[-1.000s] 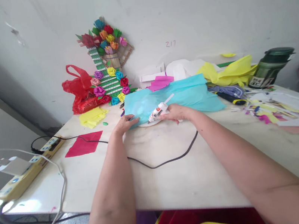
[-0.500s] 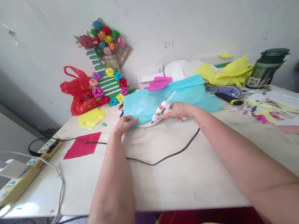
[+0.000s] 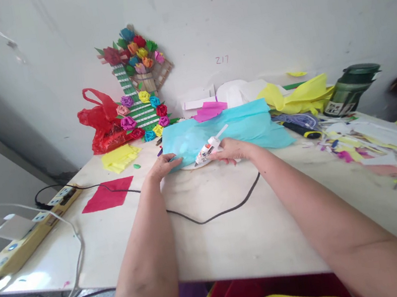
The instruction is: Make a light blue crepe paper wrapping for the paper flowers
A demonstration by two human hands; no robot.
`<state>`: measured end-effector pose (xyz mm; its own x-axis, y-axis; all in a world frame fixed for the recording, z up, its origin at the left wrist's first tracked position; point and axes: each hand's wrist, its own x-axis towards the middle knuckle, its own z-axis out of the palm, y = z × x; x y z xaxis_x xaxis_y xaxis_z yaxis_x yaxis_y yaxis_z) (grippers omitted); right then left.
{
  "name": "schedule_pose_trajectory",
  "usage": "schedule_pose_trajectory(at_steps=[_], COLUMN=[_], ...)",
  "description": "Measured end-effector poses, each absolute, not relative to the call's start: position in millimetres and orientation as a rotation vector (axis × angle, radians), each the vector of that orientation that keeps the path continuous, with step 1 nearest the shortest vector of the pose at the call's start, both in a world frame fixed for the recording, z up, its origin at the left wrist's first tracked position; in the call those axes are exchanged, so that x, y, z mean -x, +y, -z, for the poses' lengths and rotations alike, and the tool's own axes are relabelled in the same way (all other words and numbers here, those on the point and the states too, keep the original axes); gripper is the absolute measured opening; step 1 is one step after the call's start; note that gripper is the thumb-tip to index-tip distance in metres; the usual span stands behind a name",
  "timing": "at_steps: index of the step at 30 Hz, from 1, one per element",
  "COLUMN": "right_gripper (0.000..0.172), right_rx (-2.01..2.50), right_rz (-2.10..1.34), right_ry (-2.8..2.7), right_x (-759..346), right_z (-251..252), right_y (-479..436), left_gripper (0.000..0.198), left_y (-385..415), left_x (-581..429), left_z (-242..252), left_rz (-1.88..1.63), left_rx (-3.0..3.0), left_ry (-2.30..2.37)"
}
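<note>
A white hot glue gun (image 3: 206, 152) with a glue stick out of its back is gripped in my right hand (image 3: 233, 150). Its nozzle points down and left, at the front edge of a light blue sheet (image 3: 247, 123). Under that edge shows the rim of a pale, rounded piece (image 3: 198, 167). My left hand (image 3: 165, 165) pinches the left front corner of the blue sheet. A black cord (image 3: 210, 220) curves across the table below both hands.
On the left are a power strip (image 3: 49, 219), a red square (image 3: 108, 194) and a red bag (image 3: 104, 125). Paper flowers on a green frame (image 3: 143, 112) lean on the wall. At right are a green bottle (image 3: 353, 89), a screwdriver (image 3: 301, 129) and paper scraps (image 3: 372, 151).
My right hand has moved the glue gun left along the front edge of the blue sheet, toward my left hand. My left hand keeps its hold on the corner. The view has shifted slightly.
</note>
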<state>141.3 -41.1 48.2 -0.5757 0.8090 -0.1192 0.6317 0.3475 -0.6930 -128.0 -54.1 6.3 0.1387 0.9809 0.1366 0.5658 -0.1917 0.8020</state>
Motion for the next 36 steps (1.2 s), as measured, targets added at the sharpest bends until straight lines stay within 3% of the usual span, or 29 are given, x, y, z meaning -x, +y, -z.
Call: schedule_pose_trajectory(at_steps=[19, 36], right_gripper=[0.045, 0.051], right_rx=[1.393, 1.313], right_rz=[-0.978, -0.953], right_ry=[-2.342, -2.41], right_x=[-155, -143], right_z=[-62, -51], right_y=[-44, -39], left_gripper=[0.038, 0.039], left_y=[-56, -54], left_x=[127, 128], left_z=[-8, -5], left_rz=[-0.932, -0.931], left_rx=[-1.805, -1.815], left_ry=[1.485, 1.458])
